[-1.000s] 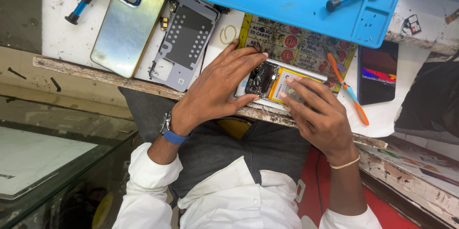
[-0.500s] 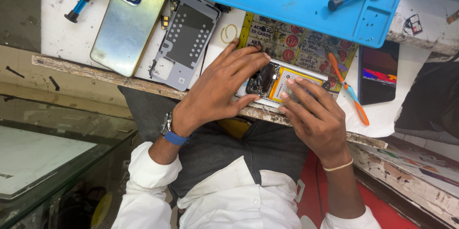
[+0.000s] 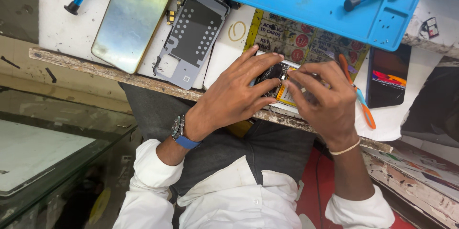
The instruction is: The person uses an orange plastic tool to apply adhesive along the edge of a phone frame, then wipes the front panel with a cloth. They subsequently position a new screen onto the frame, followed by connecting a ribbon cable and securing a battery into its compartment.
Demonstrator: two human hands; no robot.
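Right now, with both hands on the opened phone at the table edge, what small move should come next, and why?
Probably steady the opened phone with the left hand while the right hand lifts gently. The left fingers lie flat across the phone; the right fingertips are pinched at its yellow inner part. The phone sits near the table edge, so a firm hold seems wise.

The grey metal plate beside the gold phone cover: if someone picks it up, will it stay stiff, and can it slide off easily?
The grey plate looks thin and perforated, so it is probably light and may flex slightly. It lies flat near the bench edge, so a push could likely slide it off. Its cut-out corners may snag fingers.
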